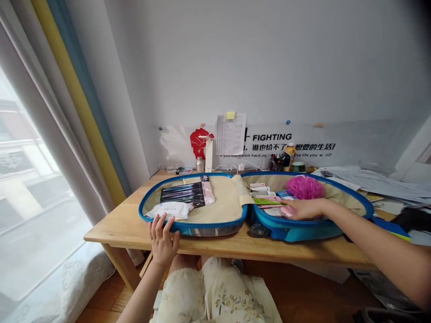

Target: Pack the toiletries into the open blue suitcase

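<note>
An open blue suitcase with a beige lining lies on the table, its left half (220, 220) and right half (313, 233) side by side. My left hand (163, 240) rests on the near rim of the left half, fingers apart, beside a white soft pack (170, 210). Behind that pack are a set of dark pens or brushes in clear wrapping (182, 194) and a pale pink packet (208, 190). Inside the right half, my right hand (301, 209) has its fingertips closed at the end of a flat green-and-pink packet (267, 201). A small pink item (287, 211) shows under its fingers. A magenta bath puff (305, 187) sits just behind.
White tubes (261, 189) lie in the right half. Papers (380, 184) are heaped at the table's right side. Along the wall stand a yellow-labelled bottle (288, 157), a pen holder (276, 162) and a small metallic bottle (199, 164). The wooden table (124, 224) ends before my lap.
</note>
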Demonstrator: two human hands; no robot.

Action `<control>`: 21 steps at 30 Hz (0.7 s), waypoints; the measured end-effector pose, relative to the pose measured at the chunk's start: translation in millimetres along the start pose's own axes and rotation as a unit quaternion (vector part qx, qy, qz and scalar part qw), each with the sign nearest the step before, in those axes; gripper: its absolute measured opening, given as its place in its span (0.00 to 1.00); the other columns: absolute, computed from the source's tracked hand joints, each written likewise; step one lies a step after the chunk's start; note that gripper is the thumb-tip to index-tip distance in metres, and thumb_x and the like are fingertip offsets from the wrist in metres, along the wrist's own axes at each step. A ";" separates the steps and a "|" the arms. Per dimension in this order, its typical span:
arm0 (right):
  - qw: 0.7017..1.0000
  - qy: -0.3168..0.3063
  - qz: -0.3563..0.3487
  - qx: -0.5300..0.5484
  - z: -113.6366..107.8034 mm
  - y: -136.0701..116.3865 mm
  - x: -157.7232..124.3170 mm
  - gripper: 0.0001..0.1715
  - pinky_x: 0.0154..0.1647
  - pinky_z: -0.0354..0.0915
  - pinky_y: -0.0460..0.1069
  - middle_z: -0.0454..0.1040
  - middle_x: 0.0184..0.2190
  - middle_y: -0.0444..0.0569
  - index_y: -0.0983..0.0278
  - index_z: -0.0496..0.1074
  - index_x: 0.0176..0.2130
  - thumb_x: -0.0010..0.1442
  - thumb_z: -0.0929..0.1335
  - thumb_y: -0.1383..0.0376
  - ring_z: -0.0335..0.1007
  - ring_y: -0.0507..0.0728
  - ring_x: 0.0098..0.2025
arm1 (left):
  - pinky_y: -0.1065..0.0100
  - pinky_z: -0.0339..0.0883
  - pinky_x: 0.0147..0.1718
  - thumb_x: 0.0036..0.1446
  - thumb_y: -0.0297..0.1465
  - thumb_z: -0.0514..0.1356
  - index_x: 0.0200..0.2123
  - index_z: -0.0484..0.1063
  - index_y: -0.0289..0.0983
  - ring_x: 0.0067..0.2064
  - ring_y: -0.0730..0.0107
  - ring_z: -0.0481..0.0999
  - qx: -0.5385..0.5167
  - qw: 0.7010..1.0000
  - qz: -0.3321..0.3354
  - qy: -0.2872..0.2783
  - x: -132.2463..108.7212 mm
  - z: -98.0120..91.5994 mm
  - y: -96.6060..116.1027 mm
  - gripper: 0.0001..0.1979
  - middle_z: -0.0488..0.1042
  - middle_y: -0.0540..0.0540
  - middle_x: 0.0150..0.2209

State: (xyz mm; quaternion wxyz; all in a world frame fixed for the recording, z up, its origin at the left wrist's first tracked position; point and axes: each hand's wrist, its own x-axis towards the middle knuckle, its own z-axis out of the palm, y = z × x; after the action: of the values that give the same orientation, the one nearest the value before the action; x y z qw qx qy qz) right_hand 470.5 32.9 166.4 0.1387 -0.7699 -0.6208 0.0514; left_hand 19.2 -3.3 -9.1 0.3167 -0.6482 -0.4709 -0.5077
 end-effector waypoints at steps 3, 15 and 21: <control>0.991 -0.123 -0.038 -0.023 -4.0 -3.7 -4.1 0.30 0.39 0.69 0.46 0.80 0.43 0.51 0.56 0.79 0.43 0.37 0.75 0.74 0.78 0.57 0.38 | 0.45 0.43 0.66 0.62 0.32 0.53 0.61 0.61 0.39 0.69 0.50 0.52 0.004 1.000 -0.007 -0.005 -1.1 0.6 -0.4 0.23 0.62 0.36 0.62; 0.975 0.072 -0.183 -0.101 -55.9 -71.3 -14.8 0.23 0.44 0.64 0.52 0.73 0.53 0.51 0.55 0.71 0.54 0.62 0.60 0.64 0.70 0.62 0.52 | 0.46 0.43 0.66 0.62 0.31 0.53 0.59 0.62 0.38 0.69 0.51 0.52 0.004 1.000 0.000 0.004 1.3 0.2 0.8 0.22 0.63 0.36 0.61; 0.903 -0.023 -0.426 -0.054 0.8 -169.0 -28.8 0.23 0.46 0.65 0.50 0.76 0.48 0.50 0.59 0.73 0.51 0.59 0.60 0.68 0.71 0.59 0.51 | 0.46 0.43 0.66 0.62 0.31 0.54 0.60 0.61 0.38 0.69 0.51 0.52 0.008 1.000 0.010 0.005 1.8 -0.7 0.8 0.23 0.63 0.35 0.61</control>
State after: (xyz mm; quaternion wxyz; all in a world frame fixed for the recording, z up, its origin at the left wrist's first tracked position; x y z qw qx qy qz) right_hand 304.7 37.4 209.9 0.0910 -0.4370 -0.8944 -0.0285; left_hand 19.8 -3.6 -7.2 0.3293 -0.6481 -0.4670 -0.5035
